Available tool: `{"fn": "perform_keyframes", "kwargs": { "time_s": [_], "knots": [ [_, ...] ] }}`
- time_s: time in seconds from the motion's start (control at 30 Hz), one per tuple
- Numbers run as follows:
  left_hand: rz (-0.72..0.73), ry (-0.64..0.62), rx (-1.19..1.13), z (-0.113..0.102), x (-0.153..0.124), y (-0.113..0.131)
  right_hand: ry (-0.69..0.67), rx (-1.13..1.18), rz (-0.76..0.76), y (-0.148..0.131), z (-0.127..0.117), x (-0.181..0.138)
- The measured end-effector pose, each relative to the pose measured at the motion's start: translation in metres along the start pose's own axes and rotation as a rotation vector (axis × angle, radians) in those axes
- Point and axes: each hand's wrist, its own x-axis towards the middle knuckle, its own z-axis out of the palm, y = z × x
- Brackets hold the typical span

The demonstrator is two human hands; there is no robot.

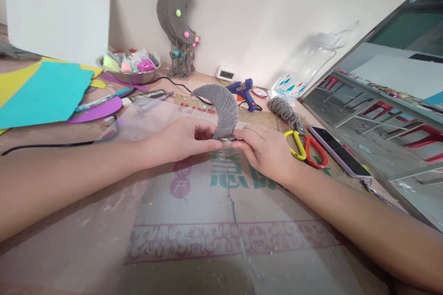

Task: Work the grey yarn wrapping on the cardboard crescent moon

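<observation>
As two bare hands meet above a worktable, a crescent wrapped in gray yarn (226, 109) stands raised between them, its lower end down at the fingertips. Its upper tip points to the left, its rounded back faces right and its hollow opens left; the long axis runs upward from the grip, leaning toward the upper left. The right hand (265, 147) has thumb and forefinger pinched together at the crescent's lower end, while the left hand (190, 138) has its thumb and fingers nearly closed around the other side of that end, a small gap showing behind the fingertips.

Beneath them, a clear plastic sheet (104, 235) overlies cardboard (194, 212) printed with green characters and a reddish-purple border. Beyond the hands lie a blue glue gun (239, 88), a bundle of gray yarn (282, 109), scissors (315, 152) with one red and one yellow handle, and a phone (339, 151). Turquoise (48, 94) and yellow sheets are spread at left, near a metal bowl (138, 75) of colorful packets. Against the pale wall (277, 14) are a dark crescent ornament (178, 14) dotted with bright balls, a small digital clock (226, 74) and a transparent bottle (301, 67). At right, past the table's edge, red stools (425, 137) and long tables (387, 97) fill the room over a gray floor (363, 152).
</observation>
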Motion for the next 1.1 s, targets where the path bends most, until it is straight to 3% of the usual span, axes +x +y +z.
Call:
{"fn": "perform_keyframes", "kwargs": {
  "time_s": [0.07, 0.23, 0.33, 0.7, 0.9, 1.1],
  "knots": [
    [-0.010, -0.002, -0.016, 0.000, 0.000, 0.001, 0.018, 0.067, 0.076, 0.000, 0.001, -0.001],
    [-0.008, -0.022, -0.060, 0.000, -0.002, 0.003, 0.106, 0.462, 0.463, -0.004, 0.000, 0.004],
    [-0.007, -0.021, -0.048, 0.000, -0.003, 0.005, 0.086, 0.694, 0.572, -0.008, -0.001, 0.010],
    [-0.004, -0.027, -0.038, 0.003, -0.004, 0.001, -0.075, 0.940, 0.649, -0.019, -0.003, 0.013],
    [0.023, 0.031, 0.067, 0.002, -0.004, 0.006, -0.070, 0.950, 0.645, -0.016, -0.002, 0.013],
    [0.034, -0.024, 0.027, 0.002, -0.003, 0.002, -0.081, 1.021, 0.611, -0.018, -0.005, 0.015]
  ]
}}
